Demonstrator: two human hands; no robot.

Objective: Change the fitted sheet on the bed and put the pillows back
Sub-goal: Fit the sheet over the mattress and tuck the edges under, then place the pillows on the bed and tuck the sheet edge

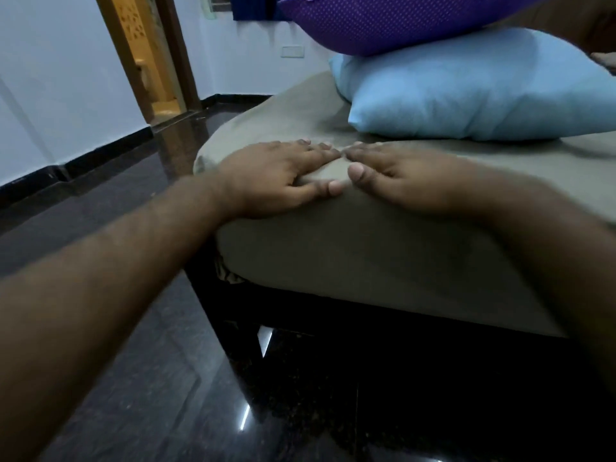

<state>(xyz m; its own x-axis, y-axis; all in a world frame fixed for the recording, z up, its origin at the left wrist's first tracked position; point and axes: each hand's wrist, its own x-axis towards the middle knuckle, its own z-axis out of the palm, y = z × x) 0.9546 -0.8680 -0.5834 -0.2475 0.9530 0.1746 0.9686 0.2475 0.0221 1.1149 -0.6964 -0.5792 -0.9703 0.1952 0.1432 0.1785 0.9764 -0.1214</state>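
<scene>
A grey-beige fitted sheet (360,255) covers the mattress and wraps down over its near side. My left hand (276,175) and my right hand (406,175) lie flat on the sheet's top edge, fingers straight, fingertips nearly meeting in the middle. A light blue pillow (483,91) lies on the bed just behind my hands. A purple dotted pillow (383,21) rests on top of it, cut off by the frame's upper edge.
The dark bed frame (233,315) shows under the mattress. A glossy black floor (116,378) spreads to the left and front. A wooden door frame (160,61) stands in the pale wall at the back left.
</scene>
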